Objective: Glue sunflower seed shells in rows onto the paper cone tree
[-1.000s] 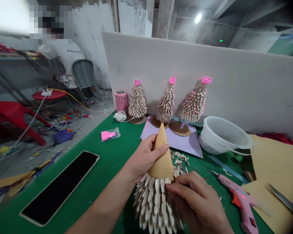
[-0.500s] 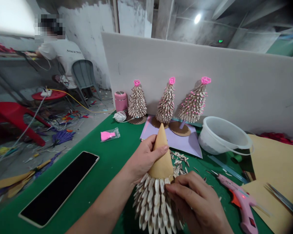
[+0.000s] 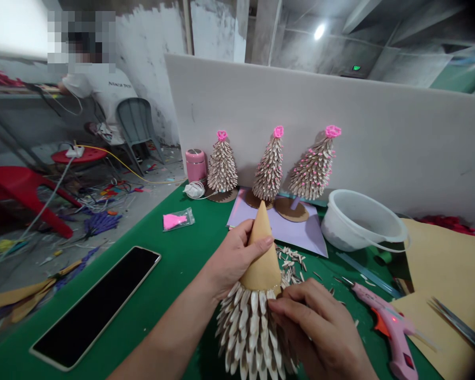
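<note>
A tan paper cone [image 3: 260, 266] stands upright in front of me, its lower part covered in overlapping rows of sunflower seed shells [image 3: 248, 332]. My left hand [image 3: 237, 256] is wrapped round the bare upper part, thumb across the front. Closed in a pinch, my right hand [image 3: 320, 322] presses at the top row of shells on the right side. The tip of one sunflower seed shell [image 3: 269, 294] shows at its fingertips; the rest is hidden. Loose shells [image 3: 292, 261] lie on the green table behind the cone.
Three shell-covered trees [image 3: 268, 163] with pink tops stand at the back. On the right are a white bucket [image 3: 356, 227], a pink glue gun [image 3: 391, 322] and tweezers [image 3: 457, 322]. A phone [image 3: 97, 306] and a pink packet [image 3: 178, 219] lie left. A person [image 3: 103, 89] sits beyond.
</note>
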`<state>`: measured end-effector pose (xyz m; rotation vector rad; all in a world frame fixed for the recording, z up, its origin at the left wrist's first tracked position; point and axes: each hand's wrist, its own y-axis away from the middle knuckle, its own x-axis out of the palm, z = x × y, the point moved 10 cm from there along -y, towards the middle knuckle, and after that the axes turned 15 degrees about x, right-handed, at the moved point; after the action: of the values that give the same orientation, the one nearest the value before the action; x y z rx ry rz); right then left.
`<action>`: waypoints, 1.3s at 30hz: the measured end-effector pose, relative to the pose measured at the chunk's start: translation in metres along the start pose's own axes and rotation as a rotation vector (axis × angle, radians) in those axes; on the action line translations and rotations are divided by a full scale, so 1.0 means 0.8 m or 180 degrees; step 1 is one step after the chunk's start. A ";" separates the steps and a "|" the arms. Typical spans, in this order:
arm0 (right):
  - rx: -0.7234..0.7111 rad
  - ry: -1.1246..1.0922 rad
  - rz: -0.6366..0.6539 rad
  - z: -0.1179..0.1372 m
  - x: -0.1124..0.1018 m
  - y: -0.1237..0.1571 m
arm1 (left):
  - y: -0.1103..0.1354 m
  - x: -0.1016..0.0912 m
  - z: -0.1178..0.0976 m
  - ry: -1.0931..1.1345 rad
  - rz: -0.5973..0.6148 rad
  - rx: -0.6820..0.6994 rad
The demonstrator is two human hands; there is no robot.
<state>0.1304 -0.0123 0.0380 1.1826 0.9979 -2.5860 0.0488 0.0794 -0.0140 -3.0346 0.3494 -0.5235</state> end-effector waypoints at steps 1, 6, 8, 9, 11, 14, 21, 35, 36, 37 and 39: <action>0.0006 0.0003 -0.0005 0.000 0.000 0.000 | 0.000 0.000 0.000 0.0000 0.0002 0.0011; 0.0008 0.0021 0.0023 -0.002 0.001 0.001 | 0.000 0.000 -0.002 -0.0043 0.0019 0.0063; 0.0006 0.0002 0.0050 -0.002 0.002 0.001 | 0.000 0.001 -0.001 -0.0038 0.0035 0.0060; -0.0002 -0.0002 0.0053 -0.001 0.002 0.001 | 0.000 0.001 -0.001 -0.0028 0.0033 0.0052; -0.0005 -0.0013 0.0015 0.000 0.000 0.001 | 0.000 0.000 -0.001 0.0000 0.0022 0.0035; 0.0136 -0.0291 0.0014 0.000 -0.005 0.001 | 0.000 0.001 -0.001 0.0077 0.0028 0.0014; 0.1214 -0.0967 -0.0945 -0.043 -0.064 0.012 | -0.001 0.000 0.002 0.0191 0.0017 -0.0008; 0.2555 -0.0386 0.0052 -0.192 0.013 0.052 | -0.003 -0.077 -0.074 0.0033 -0.0801 0.0616; 0.2573 -0.0308 0.0180 -0.197 0.020 0.057 | -0.003 -0.077 -0.076 0.0022 -0.0815 0.0639; 0.2579 -0.0235 0.0300 -0.200 0.025 0.063 | -0.003 -0.077 -0.077 0.0016 -0.0821 0.0676; 0.2560 -0.0128 0.0525 -0.205 0.031 0.071 | -0.004 -0.077 -0.080 0.0012 -0.0844 0.0745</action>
<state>0.2373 0.0486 -0.0871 1.2524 -0.2051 -2.9161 -0.0289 0.0962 0.0266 -2.8637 -0.1109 -0.5401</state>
